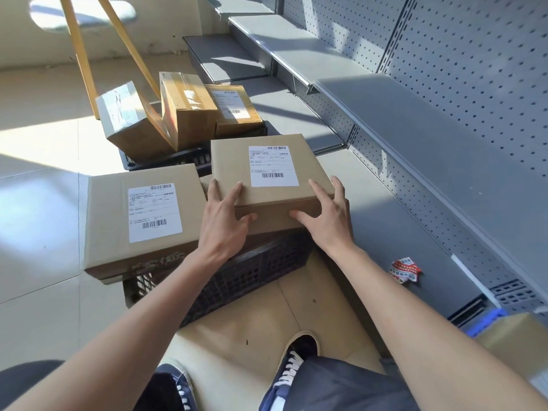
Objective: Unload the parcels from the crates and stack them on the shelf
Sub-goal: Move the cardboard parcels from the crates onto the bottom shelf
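A brown cardboard parcel (234,161) with a white shipping label sits on top of the near black crate (261,271). My left hand (222,218) grips its near left corner, fingers on top and thumb on the front face. My right hand (329,212) grips the near right corner the same way. A larger labelled parcel (112,209) lies beside it on the left of the same crate. The grey metal shelf (430,161) runs along the right, its boards bare.
A second black crate (166,161) farther back holds three brown parcels (189,111). A yellow ladder (80,54) stands behind it. A crumpled red-and-white wrapper (404,269) lies on the lowest shelf board. A blue bin (483,320) and a cardboard box (516,339) sit at lower right.
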Motion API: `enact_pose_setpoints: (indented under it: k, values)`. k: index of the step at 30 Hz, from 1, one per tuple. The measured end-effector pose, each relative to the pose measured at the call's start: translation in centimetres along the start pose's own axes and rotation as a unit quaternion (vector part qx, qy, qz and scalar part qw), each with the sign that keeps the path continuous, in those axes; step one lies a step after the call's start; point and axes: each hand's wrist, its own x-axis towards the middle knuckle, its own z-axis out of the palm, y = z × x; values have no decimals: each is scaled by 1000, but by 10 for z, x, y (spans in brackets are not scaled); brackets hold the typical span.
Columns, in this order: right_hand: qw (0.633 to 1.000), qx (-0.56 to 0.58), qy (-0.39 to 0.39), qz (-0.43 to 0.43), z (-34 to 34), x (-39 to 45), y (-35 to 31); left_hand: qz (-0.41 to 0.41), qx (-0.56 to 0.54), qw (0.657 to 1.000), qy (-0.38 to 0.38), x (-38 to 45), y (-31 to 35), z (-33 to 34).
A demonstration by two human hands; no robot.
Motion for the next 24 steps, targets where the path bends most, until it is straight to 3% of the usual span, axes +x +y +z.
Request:
enact_pose_setpoints:
  k: [8, 24]
  values:
    - [999, -4, 34, 2, -41, -55, -8, 33, 11, 999, -12, -48, 27, -10]
    - [981, 41, 187, 24, -133, -181, 12, 150, 33, 988, -22, -151, 109, -20]
